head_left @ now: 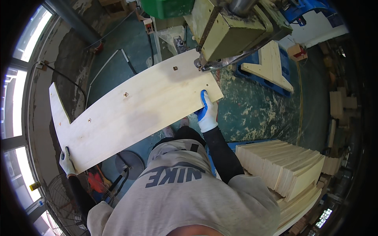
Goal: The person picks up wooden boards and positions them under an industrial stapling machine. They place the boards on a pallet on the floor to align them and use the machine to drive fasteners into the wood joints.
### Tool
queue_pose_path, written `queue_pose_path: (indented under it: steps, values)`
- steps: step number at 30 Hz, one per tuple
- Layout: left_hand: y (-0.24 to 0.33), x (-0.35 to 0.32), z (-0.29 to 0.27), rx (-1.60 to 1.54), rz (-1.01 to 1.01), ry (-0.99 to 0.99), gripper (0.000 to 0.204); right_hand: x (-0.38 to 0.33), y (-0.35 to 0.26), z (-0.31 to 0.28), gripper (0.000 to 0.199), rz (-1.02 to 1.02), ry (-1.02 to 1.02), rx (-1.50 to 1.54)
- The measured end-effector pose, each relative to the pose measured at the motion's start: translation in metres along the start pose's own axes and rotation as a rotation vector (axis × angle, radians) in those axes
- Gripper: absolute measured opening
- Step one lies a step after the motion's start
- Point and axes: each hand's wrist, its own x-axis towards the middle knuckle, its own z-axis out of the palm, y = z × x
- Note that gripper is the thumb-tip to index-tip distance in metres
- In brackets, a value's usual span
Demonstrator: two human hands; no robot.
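Note:
A long, curved pale wooden panel (134,114) with several small holes lies across the view, its upturned prong at the left end. My left hand (67,162), in a white glove, grips the panel's lower left corner, thumb on the top face. At the right end my right hand (208,114), in a white and blue glove, is closed on the near edge with its thumb on top. The fingers of both hands are largely hidden under the panel. The panel's far right edge meets the working end of a green machine head (232,35), which covers part of it.
Stacked wooden boards (279,165) stand close at my right. Cut wooden pieces (271,67) rest on a blue pallet (284,59) beyond the machine. A wire-guarded fan (59,196) stands near my left arm. Wood dust is scattered over the green floor (256,114).

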Motion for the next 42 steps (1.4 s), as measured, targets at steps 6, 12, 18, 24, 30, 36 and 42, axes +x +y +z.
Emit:
queue_pose_path:
  steps: [6,12,18,24,30,36,42]
  values:
    - [0.011,0.02,0.011,-0.059,0.061,0.045,0.035,-0.018,-0.024,0.005,0.044,0.248,0.037,-0.327]
    - [0.027,0.053,0.024,-0.067,0.095,0.017,0.033,-0.012,0.004,0.002,0.047,0.003,0.071,-0.159]
    - [0.02,0.053,0.018,-0.062,0.136,0.044,0.042,-0.017,-0.006,0.012,0.043,0.007,0.038,-0.2]
    - [0.028,0.026,0.025,-0.079,0.118,0.034,0.038,-0.041,-0.036,0.032,0.029,0.163,0.05,-0.118]
    - [0.029,0.025,0.031,-0.067,0.082,0.038,0.033,-0.018,-0.035,0.038,0.025,0.077,-0.064,-0.176]
    - [0.025,0.039,0.031,-0.075,0.059,0.026,0.044,-0.004,-0.035,0.054,0.022,0.103,-0.009,-0.277]
    - [0.011,0.047,0.031,-0.068,0.085,0.102,0.047,-0.02,-0.028,0.052,0.024,0.049,-0.013,-0.377]
